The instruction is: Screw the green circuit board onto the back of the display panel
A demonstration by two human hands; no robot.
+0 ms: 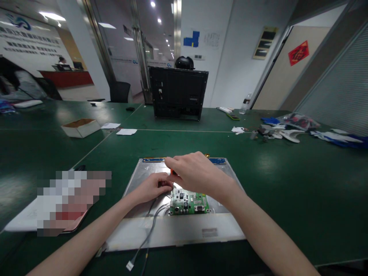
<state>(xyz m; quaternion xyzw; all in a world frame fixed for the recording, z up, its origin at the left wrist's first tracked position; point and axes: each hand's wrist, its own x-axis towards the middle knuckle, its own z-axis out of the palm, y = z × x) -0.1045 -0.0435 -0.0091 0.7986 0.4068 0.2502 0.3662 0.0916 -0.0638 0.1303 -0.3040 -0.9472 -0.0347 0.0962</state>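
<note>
A metal-backed display panel lies flat on the table. Fixed on its back is a green circuit board with several components and a port on its near edge. My right hand is closed around a screwdriver; only a bit of its orange handle shows, with the shaft pointing down at the board's far left corner. My left hand is closed at that same corner, fingers pinched; what they hold is hidden. Grey cables run from the board's left side over the panel edge to a white connector.
A black monitor housing stands upright at the back. Left lie an open cardboard box, paper slips and a blurred-out pinkish item. On the right are a water bottle, small parts and a plastic bag. A person sits at a far desk.
</note>
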